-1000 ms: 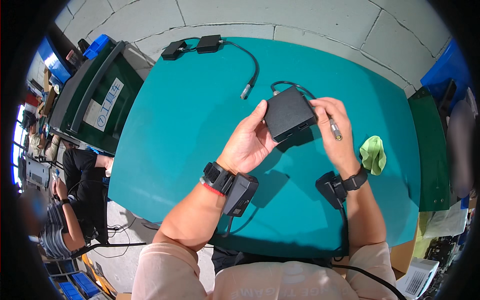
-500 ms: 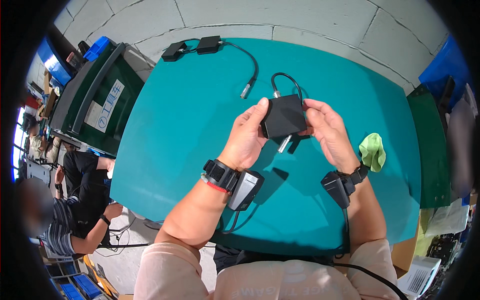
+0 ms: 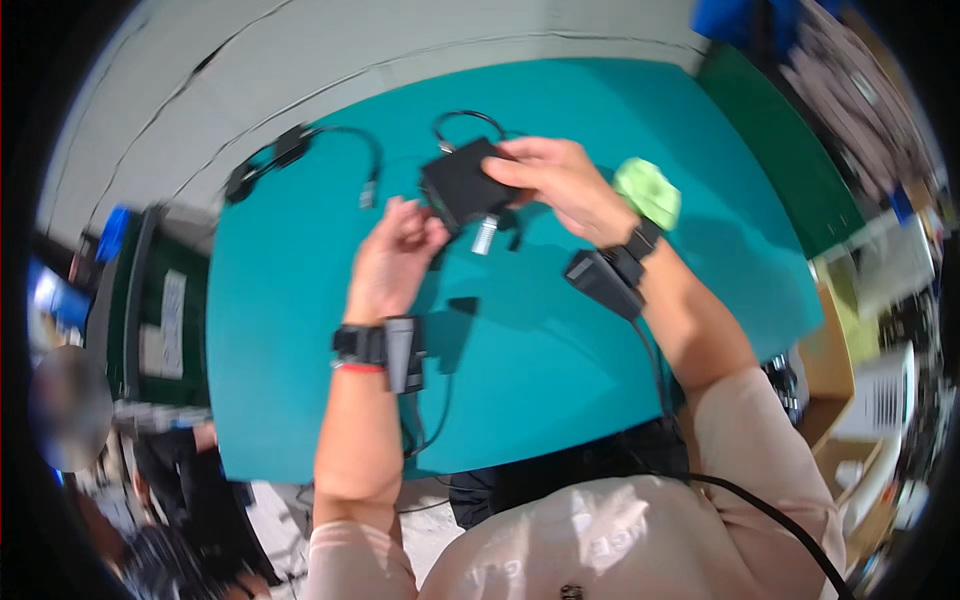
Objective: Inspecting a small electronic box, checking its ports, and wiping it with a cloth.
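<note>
Teal-green surface (image 3: 520,385) | far: pale grey block wall (image 3: 400,45) | right: crumpled lime-green cloth (image 3: 648,192) | right hand (image 3: 565,188) grip: holding black square box (image 3: 462,188) | left hand (image 3: 388,255) grip: curled, contact unclear

Pale shirt (image 3: 530,525) (blurred lettering (image 3: 612,545), perhaps)

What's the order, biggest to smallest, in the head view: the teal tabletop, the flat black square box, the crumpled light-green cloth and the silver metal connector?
1. Teal tabletop
2. Flat black square box, though perhaps enlarged by nearness to the camera
3. Crumpled light-green cloth
4. Silver metal connector
</note>
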Demonstrator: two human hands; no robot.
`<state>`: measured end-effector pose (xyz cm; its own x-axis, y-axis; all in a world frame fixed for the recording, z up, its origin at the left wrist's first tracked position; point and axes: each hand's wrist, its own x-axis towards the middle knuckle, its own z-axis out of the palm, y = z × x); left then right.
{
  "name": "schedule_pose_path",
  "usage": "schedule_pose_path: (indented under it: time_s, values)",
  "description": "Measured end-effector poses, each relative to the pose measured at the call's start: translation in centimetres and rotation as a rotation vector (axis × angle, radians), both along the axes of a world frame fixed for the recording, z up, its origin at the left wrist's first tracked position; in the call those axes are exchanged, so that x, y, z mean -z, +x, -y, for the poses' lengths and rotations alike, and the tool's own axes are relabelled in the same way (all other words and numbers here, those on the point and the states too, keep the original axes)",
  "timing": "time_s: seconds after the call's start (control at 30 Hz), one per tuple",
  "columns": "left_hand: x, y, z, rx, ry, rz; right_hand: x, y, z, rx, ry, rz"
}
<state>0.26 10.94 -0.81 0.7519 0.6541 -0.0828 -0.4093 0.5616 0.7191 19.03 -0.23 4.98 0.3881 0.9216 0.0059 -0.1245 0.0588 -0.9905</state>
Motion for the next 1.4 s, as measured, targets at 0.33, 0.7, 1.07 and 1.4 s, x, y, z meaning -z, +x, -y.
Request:
schedule_pose_path:
  time_s: [0.33, 0.7, 1.07, 1.4]
  values:
    - [0.0, 0.3, 0.1, -0.04, 0.065, -0.146, -2.7, 10.2, 28.6, 0.536, 0.265, 0.082]
    - [1.2, -0.1, -1.5, -0.014, 0.129, -0.184, 15.1, 11.2, 63.0, 1.399, -0.783, 0.044]
    - [1.4, -0.4, -1.7, -0.07, 0.13, -0.18, 30.1, 7.8, 70.5, 1.057, -0.935, -0.009]
    - [1.1, -0.3, -1.3, -0.065, 0.119, -0.171, 33.7, 11.5, 71.0, 0.589, -1.725, 0.262]
